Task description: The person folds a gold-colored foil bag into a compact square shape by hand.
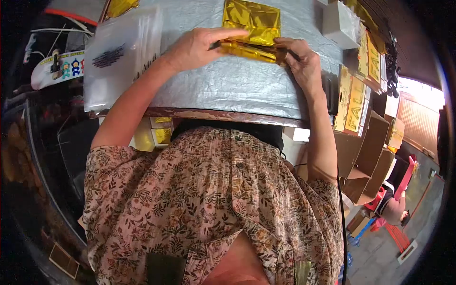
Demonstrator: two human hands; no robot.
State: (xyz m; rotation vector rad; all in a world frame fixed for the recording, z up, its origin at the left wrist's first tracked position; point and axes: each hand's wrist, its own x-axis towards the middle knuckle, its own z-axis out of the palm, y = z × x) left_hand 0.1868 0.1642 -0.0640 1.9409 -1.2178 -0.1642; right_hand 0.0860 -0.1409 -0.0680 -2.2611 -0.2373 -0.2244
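Note:
A shiny gold foil sheet (251, 18) lies at the far middle of the silver-covered table (213, 90). Its near part is folded or rolled into a narrow gold bundle between my hands. My left hand (202, 47) grips the left end of this bundle, fingers stretched over the foil and thumb below. At the right end, my right hand (302, 59) pinches the foil with bent fingers. Motion blurs the bundle slightly, and what is inside the foil cannot be made out.
Clear plastic sleeves (102, 80) with dark strips lie at the table's left. A white box (340, 24) stands at the back right. Gold-lettered boxes (355, 104) are beyond the right edge, above open cardboard boxes (368, 152). A person (394, 209) is at the far right.

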